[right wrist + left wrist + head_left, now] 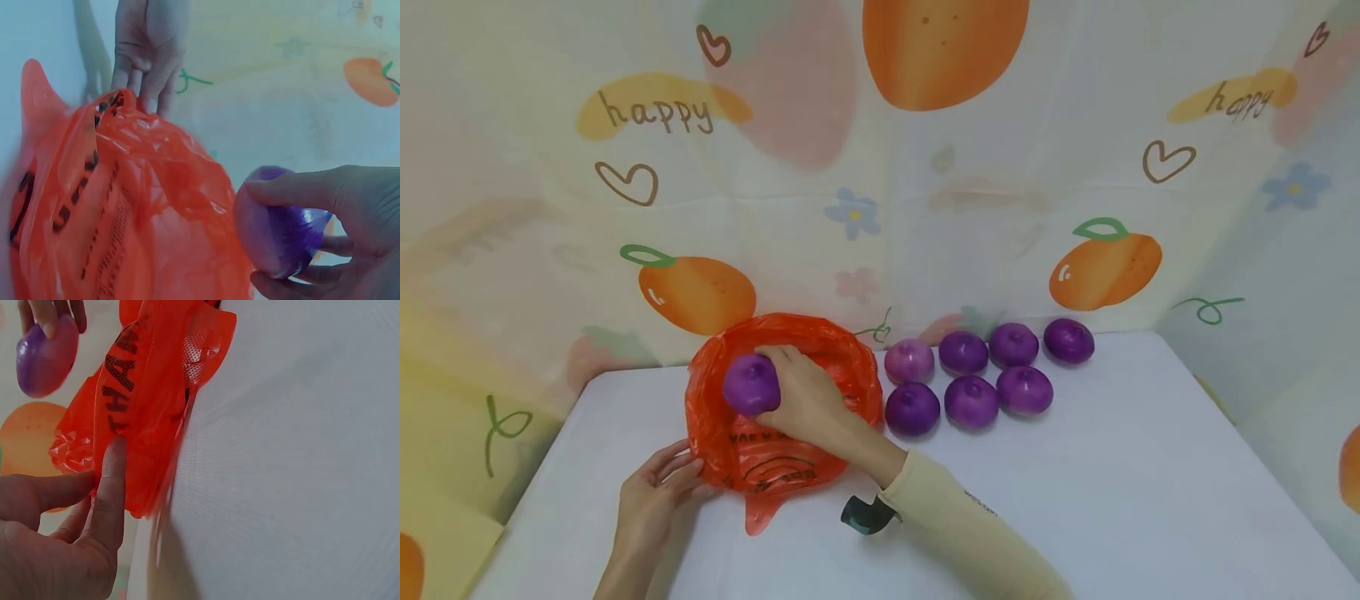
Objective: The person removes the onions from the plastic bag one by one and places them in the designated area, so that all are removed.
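An orange-red plastic bag (790,475) with black printing stands wide open on the white table. My left hand (655,496) pinches its near left rim between thumb and fingers; the left wrist view shows an index finger (112,481) flat along the outside of the bag (131,400). My right hand (808,396) grips a shiny purple onion (751,385) over the bag's mouth. Seen from the right wrist, thumb and fingers wrap this onion (275,219) beside the bag's rim (206,187).
To the right of the bag, several more purple onions (972,402) sit in two rows on the white table (1112,500). A fruit-printed cloth (962,250) hangs behind the table. A dark curved piece (868,515) sits at the right sleeve's cuff.
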### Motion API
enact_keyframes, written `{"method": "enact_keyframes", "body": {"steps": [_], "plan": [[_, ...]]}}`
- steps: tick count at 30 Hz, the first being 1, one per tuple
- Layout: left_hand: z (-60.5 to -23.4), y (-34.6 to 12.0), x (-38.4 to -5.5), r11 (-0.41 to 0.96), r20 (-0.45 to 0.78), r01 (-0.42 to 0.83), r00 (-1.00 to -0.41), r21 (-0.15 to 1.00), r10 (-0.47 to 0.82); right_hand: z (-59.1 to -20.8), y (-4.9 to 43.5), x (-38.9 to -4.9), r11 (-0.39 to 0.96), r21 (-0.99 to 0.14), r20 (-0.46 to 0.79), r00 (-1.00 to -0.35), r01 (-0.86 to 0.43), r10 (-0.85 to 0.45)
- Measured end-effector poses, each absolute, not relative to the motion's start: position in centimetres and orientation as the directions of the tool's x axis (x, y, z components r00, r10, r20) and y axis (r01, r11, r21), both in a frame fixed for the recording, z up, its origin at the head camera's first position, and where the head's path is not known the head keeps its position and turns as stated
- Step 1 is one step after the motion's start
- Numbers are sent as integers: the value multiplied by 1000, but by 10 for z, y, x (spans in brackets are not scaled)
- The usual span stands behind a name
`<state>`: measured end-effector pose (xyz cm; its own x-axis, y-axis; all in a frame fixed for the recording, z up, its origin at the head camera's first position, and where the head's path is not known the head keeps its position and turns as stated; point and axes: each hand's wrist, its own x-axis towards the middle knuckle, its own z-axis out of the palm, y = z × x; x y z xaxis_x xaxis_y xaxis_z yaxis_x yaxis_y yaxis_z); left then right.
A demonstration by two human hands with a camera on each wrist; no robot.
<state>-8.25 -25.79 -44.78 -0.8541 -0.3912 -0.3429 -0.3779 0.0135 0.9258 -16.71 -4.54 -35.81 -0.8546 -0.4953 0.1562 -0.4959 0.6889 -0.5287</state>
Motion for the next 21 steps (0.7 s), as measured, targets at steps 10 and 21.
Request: {"method": "enact_keyframes", "body": {"steps": [10,21], "plan": [[-448,-259,-81,-5,-347,-371,-863,928,-367,-343,5,-169,563,-626,284,-830,-540,-480],[-444,-272,-72,15,-338,-361,-886,932,-318,-343,88,-187,566,-636,362,-851,-524,-380]]}}
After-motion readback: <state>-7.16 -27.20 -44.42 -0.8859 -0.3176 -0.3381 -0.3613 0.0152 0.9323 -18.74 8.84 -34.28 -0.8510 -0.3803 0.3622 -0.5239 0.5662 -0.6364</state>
